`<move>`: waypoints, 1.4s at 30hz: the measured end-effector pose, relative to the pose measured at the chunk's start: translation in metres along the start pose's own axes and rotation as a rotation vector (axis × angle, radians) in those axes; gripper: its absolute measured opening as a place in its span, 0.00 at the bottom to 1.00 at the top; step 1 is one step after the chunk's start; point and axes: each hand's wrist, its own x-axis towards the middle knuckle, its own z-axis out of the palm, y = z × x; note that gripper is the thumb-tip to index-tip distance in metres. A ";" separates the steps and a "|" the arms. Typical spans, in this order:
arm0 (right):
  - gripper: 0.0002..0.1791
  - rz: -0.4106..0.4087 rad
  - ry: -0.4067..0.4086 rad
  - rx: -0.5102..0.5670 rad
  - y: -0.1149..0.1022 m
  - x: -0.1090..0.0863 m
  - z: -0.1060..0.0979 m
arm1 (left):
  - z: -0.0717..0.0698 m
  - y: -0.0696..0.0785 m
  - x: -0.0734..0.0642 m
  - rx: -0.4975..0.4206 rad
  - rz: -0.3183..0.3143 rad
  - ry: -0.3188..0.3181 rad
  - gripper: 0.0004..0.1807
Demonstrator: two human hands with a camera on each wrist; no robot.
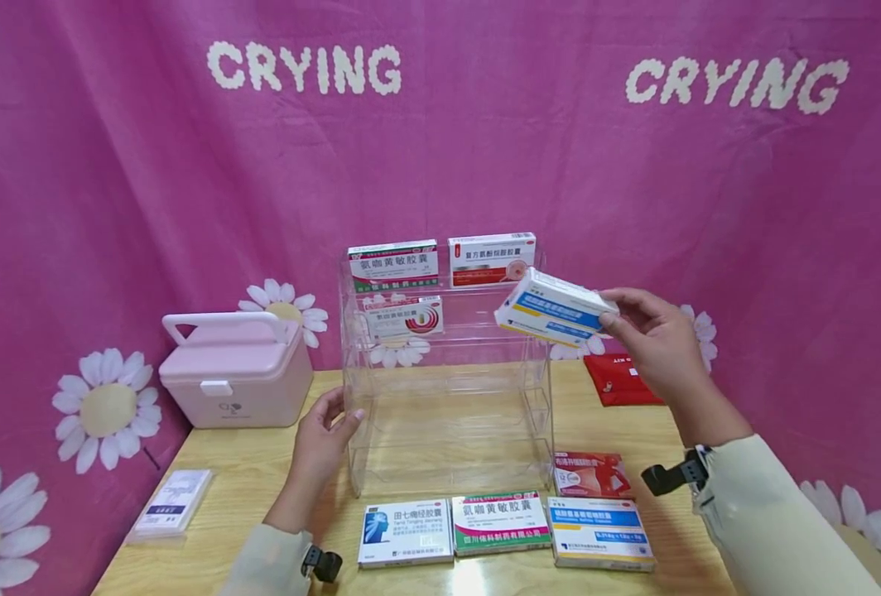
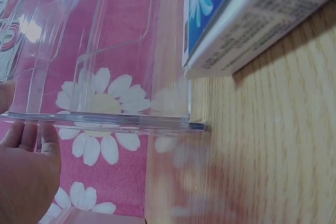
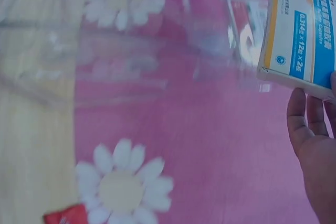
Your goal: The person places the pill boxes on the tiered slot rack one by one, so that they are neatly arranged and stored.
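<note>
My right hand (image 1: pixel 657 339) pinches a white, blue and yellow medicine box (image 1: pixel 556 306) by its right end, tilted, in front of the right side of a clear tiered display rack (image 1: pixel 448 463). In the right wrist view the same medicine box (image 3: pixel 299 30) shows its printed front, fingers at its edge. My left hand (image 1: pixel 324 439) grips the rack's left side panel; in the left wrist view the thumb and the fingers (image 2: pixel 50 137) lie on opposite sides of it. On the top tier stand a green-and-pink box (image 1: pixel 393 269) and a red-and-white box (image 1: pixel 493 261); another box (image 1: pixel 403 319) stands one tier lower.
Before the rack lie a blue-and-white box (image 1: pixel 405 534), a green-and-pink box (image 1: pixel 502 523), a blue-and-yellow box (image 1: pixel 600 534) and a red box (image 1: pixel 593 476). A pink handled case (image 1: pixel 235 381) and a white packet (image 1: pixel 172 505) are left; a red pouch (image 1: pixel 619 381) is right.
</note>
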 end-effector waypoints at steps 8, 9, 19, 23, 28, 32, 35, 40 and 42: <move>0.18 0.019 -0.058 -0.039 -0.030 0.046 0.042 | 0.004 -0.003 0.000 -0.012 0.016 0.002 0.28; 0.18 0.021 -0.054 -0.044 -0.031 0.050 0.044 | 0.005 -0.003 0.001 -0.015 0.020 -0.001 0.28; 0.20 0.028 -0.009 -0.044 -0.025 0.066 0.055 | 0.009 -0.001 0.004 -0.007 0.026 -0.019 0.29; 0.19 0.016 -0.019 -0.070 -0.024 0.066 0.062 | 0.007 0.000 0.002 -0.011 0.019 -0.017 0.29; 0.18 0.007 -0.036 -0.169 -0.020 0.066 0.070 | 0.004 0.001 0.002 -0.008 0.021 -0.004 0.29; 0.17 -0.004 -0.027 -0.286 -0.022 0.068 0.074 | 0.002 0.001 0.004 -0.003 0.028 -0.006 0.30; 0.17 -0.027 -0.042 -0.375 -0.026 0.070 0.076 | 0.001 0.002 0.004 -0.001 0.025 -0.004 0.30; 0.18 -0.054 -0.081 -0.491 -0.033 0.072 0.083 | -0.001 0.000 0.003 0.005 0.021 -0.003 0.29; 0.18 -0.053 -0.090 -0.535 -0.036 0.072 0.086 | -0.001 -0.001 0.002 0.005 0.016 -0.005 0.29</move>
